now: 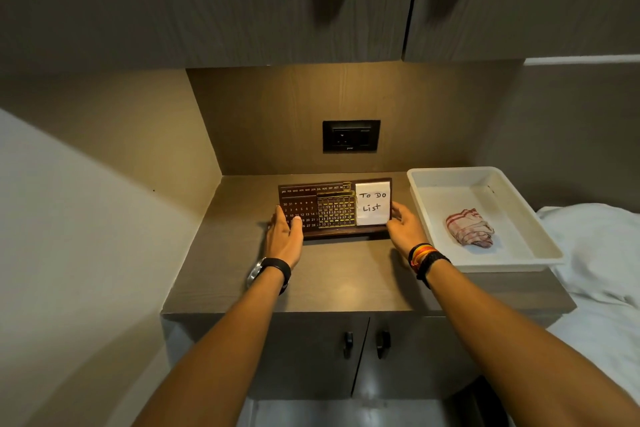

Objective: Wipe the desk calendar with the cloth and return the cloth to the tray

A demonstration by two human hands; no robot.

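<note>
A dark wooden desk calendar point(325, 208) stands upright on the brown counter, with a white "To Do List" note on its right part. My left hand point(284, 236) grips the calendar's left end, thumb over the numbers. My right hand point(403, 227) holds its right end beside the note. A crumpled white cloth with red stripes point(469, 227) lies inside the white plastic tray point(433, 180) at the counter's right side, apart from both hands.
A black wall socket point(350, 135) is set in the back panel above the calendar. Cabinet doors hang overhead and two doors with black handles point(365, 343) sit below the counter. White bedding point(602, 270) lies to the right.
</note>
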